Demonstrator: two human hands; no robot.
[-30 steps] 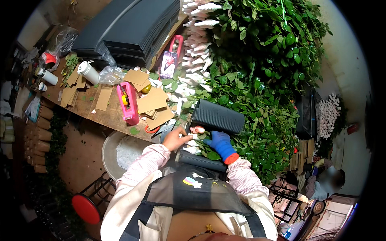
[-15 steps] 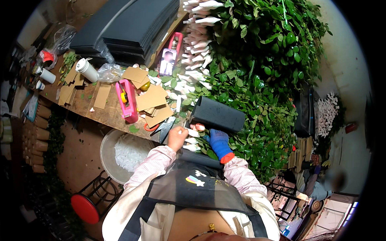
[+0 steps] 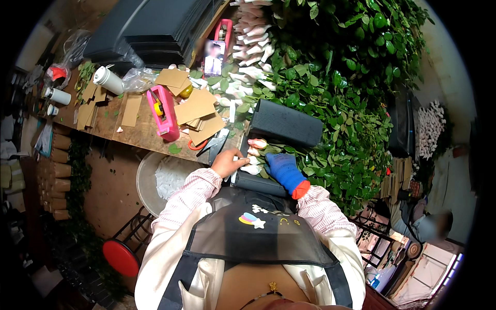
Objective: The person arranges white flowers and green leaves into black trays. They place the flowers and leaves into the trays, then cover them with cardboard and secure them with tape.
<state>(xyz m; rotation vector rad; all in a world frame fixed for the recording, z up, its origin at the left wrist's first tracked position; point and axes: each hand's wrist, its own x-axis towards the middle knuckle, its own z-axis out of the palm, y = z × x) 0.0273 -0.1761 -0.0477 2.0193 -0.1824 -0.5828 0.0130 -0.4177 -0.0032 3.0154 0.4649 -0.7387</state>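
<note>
My bare left hand (image 3: 229,162) is at the bench edge, its thumb and fingertips drawn together at the heads of white-netted roses (image 3: 251,169). A pink, uncovered rose (image 3: 257,143) lies just beyond them. My right hand (image 3: 283,167), in a blue knitted glove with a red cuff, is closed over the leafy rose stems; its fingertips are partly hidden. The roses lie between two raised parts of a black ribbed sheet: the far flap (image 3: 287,124) and the near flap (image 3: 258,184). Scissors (image 3: 214,146) with red handles rest beside my left hand.
A pink tape dispenser (image 3: 163,114), cardboard pieces (image 3: 195,107) and a white tumbler (image 3: 108,80) stand on the wooden bench. Behind are stacked dark sheets (image 3: 165,39) and a propped phone (image 3: 213,58). Leafy stems (image 3: 341,103) are heaped at right; a bin (image 3: 147,178) and red stool (image 3: 121,257) stand left.
My left hand has come down from above the netted heads to touch them, its fingers reaching right. My right hand stays on the stems. The view has shifted slightly.
</note>
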